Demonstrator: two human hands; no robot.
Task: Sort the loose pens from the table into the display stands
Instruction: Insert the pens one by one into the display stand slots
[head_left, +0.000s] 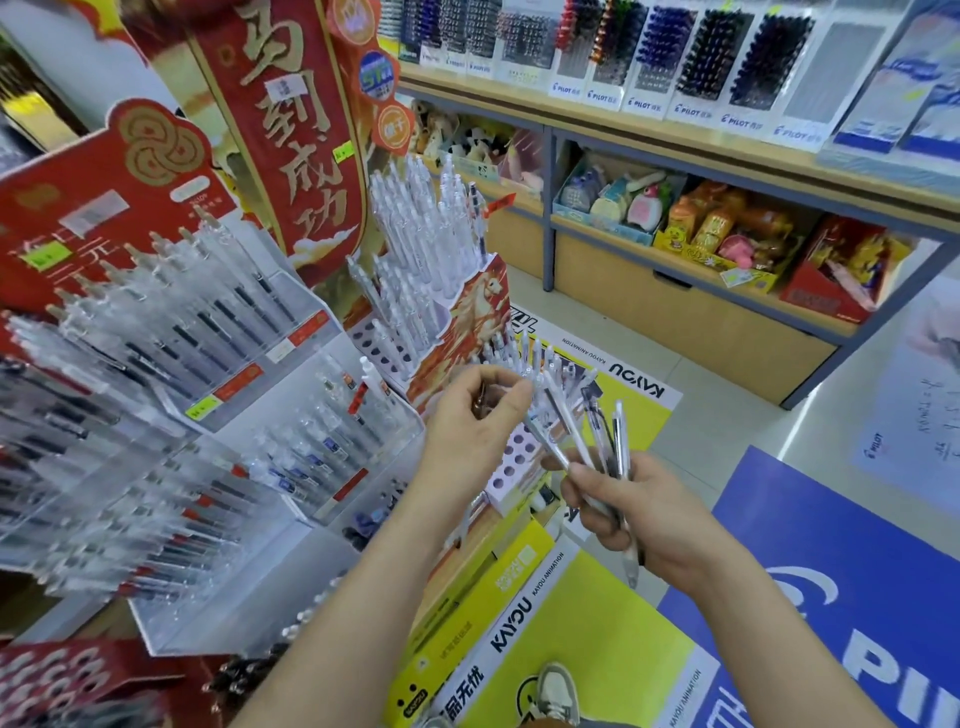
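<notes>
Right hand grasps a fanned bunch of clear-barrelled plastic pens; left hand pinches one pen's upper end. Step in hand: separating a single pen. Next move — seating it upright in a vacant hole of the red-and-gold cardboard display stand just beyond.

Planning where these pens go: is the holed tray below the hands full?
Not full: the holed tray shows several dark holes with no pen in them.
</notes>
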